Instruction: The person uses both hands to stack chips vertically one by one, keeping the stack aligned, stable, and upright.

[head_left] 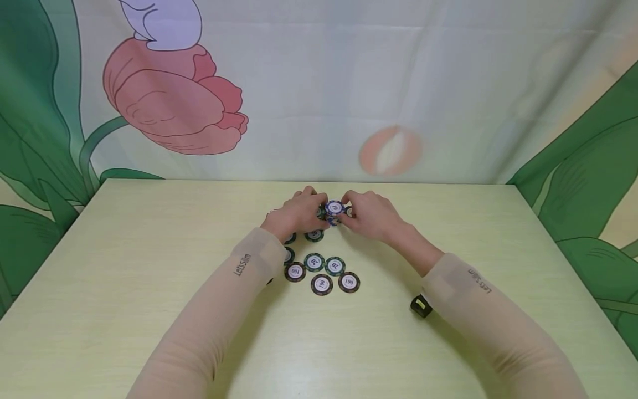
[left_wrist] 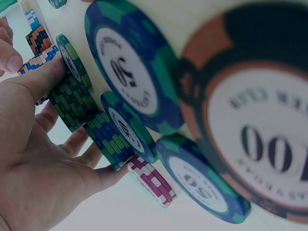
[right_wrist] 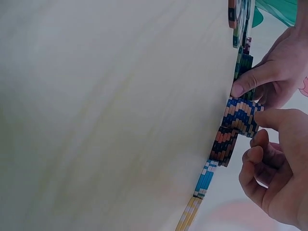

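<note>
A stack of blue poker chips with a 10 on its top chip stands between both hands at the back of the table. My left hand comes from the left around a green chip stack, its thumb and forefinger at the blue stack's side. From the right, my right hand holds the same blue chips between thumb and curled fingers. The left thumb lies low, right at the blue stack's edge. My left hand partly hides the green stack in the head view.
Loose chips marked 100 and 20 lie flat nearer me. Beside the blue stack are black-and-orange chips, light-blue chips and yellow chips. Purple chips sit by the green ones. A black device is at the right sleeve.
</note>
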Demonstrator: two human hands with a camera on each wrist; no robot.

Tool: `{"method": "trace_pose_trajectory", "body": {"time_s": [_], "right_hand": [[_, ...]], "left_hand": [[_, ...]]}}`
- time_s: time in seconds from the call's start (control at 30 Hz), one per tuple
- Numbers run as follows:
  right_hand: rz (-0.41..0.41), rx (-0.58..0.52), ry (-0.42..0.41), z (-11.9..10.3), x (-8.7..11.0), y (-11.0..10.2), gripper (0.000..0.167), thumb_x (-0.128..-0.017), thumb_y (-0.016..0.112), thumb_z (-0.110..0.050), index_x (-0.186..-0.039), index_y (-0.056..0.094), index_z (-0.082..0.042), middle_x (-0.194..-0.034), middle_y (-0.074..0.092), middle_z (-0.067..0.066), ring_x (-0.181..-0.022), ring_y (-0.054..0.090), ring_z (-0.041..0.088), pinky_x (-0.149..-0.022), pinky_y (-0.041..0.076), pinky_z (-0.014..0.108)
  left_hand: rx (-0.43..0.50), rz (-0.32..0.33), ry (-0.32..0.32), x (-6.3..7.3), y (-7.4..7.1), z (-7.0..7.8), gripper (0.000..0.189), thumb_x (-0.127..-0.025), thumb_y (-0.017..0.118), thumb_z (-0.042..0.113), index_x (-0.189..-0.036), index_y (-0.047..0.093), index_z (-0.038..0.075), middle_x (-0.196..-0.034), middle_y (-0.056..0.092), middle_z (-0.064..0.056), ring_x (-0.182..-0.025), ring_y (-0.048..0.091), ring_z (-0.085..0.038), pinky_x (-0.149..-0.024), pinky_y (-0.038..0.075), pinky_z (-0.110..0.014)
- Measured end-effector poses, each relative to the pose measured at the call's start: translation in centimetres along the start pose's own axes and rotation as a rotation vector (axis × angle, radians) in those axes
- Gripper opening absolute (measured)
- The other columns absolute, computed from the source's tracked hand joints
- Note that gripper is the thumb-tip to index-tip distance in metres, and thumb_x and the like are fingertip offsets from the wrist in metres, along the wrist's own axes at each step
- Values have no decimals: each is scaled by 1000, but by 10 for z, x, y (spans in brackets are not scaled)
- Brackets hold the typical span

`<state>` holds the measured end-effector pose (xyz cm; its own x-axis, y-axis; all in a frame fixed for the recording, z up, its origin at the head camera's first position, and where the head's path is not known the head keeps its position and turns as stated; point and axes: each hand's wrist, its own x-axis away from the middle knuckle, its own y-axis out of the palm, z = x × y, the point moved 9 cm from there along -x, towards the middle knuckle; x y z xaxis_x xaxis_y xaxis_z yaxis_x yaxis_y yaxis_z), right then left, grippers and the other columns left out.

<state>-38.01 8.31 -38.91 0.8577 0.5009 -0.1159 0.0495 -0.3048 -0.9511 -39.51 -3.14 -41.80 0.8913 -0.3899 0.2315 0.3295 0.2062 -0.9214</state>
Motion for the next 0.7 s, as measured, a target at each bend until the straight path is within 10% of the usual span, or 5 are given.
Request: {"method": "trace_pose_trajectory", "body": {"time_s": [0.47,0.7], "right_hand": [[2,-6,16,7,3,-5,43,-96,74,-29,-127,64,-2,-79,66,2,-66,61,17,-60,50,36],[14,13,10,19,6,-12,56,-87,81,-37,-129,65,-3,-123,60,13,-115,55,32,-92,47,53]], "left_hand": [[1,-10,-7,1,1,0,61,-98,71,36,-149,48,13,-152,36,-16,-131,40,-33,-104,43,-55],[4,-14,-14,1,0,-1,61,-98,70,37,-150,47,14,-153,35,-16,-134,39,-33,-105,41,-56]]}}
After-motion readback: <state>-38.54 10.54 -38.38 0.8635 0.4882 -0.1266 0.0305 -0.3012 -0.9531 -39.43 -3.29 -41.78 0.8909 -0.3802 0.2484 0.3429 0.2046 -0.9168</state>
